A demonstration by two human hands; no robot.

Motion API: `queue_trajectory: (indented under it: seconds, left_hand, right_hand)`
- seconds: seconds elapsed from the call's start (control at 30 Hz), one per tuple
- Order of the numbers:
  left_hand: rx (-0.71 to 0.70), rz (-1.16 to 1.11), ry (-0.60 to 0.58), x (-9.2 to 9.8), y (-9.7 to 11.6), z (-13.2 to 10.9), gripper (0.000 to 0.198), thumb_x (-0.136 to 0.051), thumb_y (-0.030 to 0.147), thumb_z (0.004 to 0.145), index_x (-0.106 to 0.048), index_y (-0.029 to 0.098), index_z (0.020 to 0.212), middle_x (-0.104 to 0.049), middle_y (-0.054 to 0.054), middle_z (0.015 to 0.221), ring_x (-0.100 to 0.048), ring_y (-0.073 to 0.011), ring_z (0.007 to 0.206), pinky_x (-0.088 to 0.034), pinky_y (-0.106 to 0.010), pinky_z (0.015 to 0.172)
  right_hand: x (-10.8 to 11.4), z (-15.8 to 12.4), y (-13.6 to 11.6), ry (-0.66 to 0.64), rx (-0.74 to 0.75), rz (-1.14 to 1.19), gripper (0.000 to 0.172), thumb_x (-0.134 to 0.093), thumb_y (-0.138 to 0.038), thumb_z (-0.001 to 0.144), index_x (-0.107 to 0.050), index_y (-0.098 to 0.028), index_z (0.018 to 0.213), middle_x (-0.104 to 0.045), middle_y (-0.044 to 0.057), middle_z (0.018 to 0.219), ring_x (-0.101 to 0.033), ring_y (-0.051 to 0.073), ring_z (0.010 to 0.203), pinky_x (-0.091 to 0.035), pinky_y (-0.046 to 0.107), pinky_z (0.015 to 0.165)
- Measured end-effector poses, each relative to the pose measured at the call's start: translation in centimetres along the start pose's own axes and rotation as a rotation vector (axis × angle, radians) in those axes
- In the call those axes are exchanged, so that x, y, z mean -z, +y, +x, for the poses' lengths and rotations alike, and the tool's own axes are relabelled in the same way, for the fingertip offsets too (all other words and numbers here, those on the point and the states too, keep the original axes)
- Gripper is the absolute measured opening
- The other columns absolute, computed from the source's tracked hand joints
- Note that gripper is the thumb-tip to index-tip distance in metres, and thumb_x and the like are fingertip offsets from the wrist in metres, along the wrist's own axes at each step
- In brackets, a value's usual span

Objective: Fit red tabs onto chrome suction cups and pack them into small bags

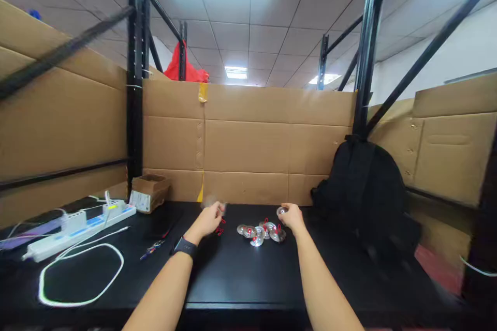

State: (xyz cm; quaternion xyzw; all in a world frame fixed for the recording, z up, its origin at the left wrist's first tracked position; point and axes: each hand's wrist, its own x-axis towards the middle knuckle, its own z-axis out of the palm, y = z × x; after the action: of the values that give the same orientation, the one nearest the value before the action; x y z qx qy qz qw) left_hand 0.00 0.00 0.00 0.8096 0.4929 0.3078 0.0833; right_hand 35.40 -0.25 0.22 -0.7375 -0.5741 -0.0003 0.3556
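Observation:
Several small silver discs with red strings (pixel 261 231) lie in a cluster on the black table (pixel 240 279). My left hand (pixel 210 219) is closed on one silver disc just left of the cluster, and a red string hangs below it. At the cluster's right end my right hand (pixel 291 216) pinches another silver disc (pixel 281 211). A black watch (pixel 184 246) sits on my left wrist.
A black backpack (pixel 365 191) stands at the right against cardboard walls. A white power strip (pixel 77 222) with a looped white cable (pixel 77 274) lies at the left. A small cardboard box (pixel 149 191) stands by a black rack post (pixel 135 77).

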Motion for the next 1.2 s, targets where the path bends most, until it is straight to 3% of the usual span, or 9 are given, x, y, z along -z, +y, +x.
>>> queue_trajectory:
  seconds: [0.2,0.4,0.57,0.8,0.93,1.03,1.1,1.2]
  left_hand:
    - [-0.003,0.000,-0.112,-0.7,-0.1,-0.2,0.029,-0.051,0.000,0.073,-0.059,0.018,0.095,-0.066,0.002,0.070,-0.062,-0.0138,0.067,-0.037,-0.022,0.062]
    - [-0.109,0.041,-0.089,-2.0,1.3,-0.3,0.031,-0.054,0.003,0.072,-0.064,0.020,0.096,-0.067,-0.001,0.077,-0.062,-0.0167,0.075,-0.040,-0.024,0.067]
    - [-0.178,0.055,-0.070,-2.8,2.7,-0.6,0.032,-0.054,0.002,0.070,-0.067,0.019,0.094,-0.067,-0.004,0.089,-0.061,-0.0185,0.085,-0.044,-0.026,0.075]
    - [-0.396,-0.028,-0.098,-3.9,6.7,-1.4,0.025,-0.060,0.028,0.088,-0.068,0.026,0.111,-0.067,-0.004,0.112,-0.061,-0.0209,0.105,-0.044,-0.031,0.094]
    - [-0.444,-0.001,-0.163,-4.0,7.9,-1.9,0.024,-0.068,0.041,0.085,-0.071,0.029,0.105,-0.068,-0.002,0.109,-0.061,-0.0219,0.103,-0.042,-0.033,0.093]
    - [-0.438,0.050,-0.153,-4.0,8.2,-2.1,0.023,-0.072,0.041,0.082,-0.071,0.029,0.102,-0.068,-0.002,0.106,-0.060,-0.0224,0.102,-0.041,-0.034,0.091]
    - [-0.420,0.085,-0.126,-4.2,8.3,-2.2,0.015,-0.063,0.037,0.090,-0.071,0.029,0.100,-0.067,-0.002,0.105,-0.060,-0.0216,0.102,-0.039,-0.034,0.089]
    - [-0.377,0.144,-0.049,-4.3,8.5,-2.2,0.022,-0.047,0.025,0.099,-0.069,0.027,0.103,-0.068,-0.002,0.111,-0.059,-0.0209,0.107,-0.037,-0.035,0.091]
  right_hand:
    - [0.4,0.0,2.2,-0.065,-0.085,-0.085,0.021,-0.076,-0.014,0.064,-0.077,-0.011,0.084,-0.077,0.018,0.089,-0.075,0.028,0.090,-0.053,0.025,0.067]
    - [-0.1,0.0,2.4,-0.121,-0.137,-0.148,0.034,-0.072,-0.019,0.071,-0.076,-0.012,0.104,-0.073,0.019,0.110,-0.069,0.030,0.107,-0.053,0.031,0.080]
    - [-0.5,-0.4,2.6,-0.134,-0.186,-0.192,0.042,-0.066,-0.039,0.081,-0.072,-0.022,0.119,-0.061,0.018,0.132,-0.054,0.040,0.125,-0.048,0.047,0.091]
    - [-1.5,-0.7,2.2,-0.158,-0.169,-0.214,0.037,-0.053,-0.036,0.092,-0.070,-0.024,0.121,-0.054,0.018,0.136,-0.048,0.036,0.129,-0.040,0.049,0.097]
    - [-1.3,-0.9,1.9,-0.126,-0.191,-0.206,0.037,-0.055,-0.033,0.090,-0.069,-0.023,0.122,-0.057,0.018,0.130,-0.051,0.036,0.125,-0.041,0.047,0.095]
    - [-0.9,-1.1,1.6,-0.091,-0.213,-0.197,0.035,-0.057,-0.032,0.087,-0.071,-0.021,0.117,-0.059,0.019,0.125,-0.052,0.038,0.123,-0.040,0.050,0.094]
    - [-0.6,-1.3,1.3,-0.059,-0.211,-0.186,0.036,-0.057,-0.032,0.086,-0.071,-0.021,0.117,-0.058,0.020,0.126,-0.050,0.038,0.124,-0.040,0.052,0.094]
    - [-0.2,-1.5,0.6,-0.005,-0.182,-0.156,0.037,-0.057,-0.033,0.086,-0.068,-0.021,0.119,-0.056,0.019,0.127,-0.048,0.038,0.125,-0.040,0.053,0.095]
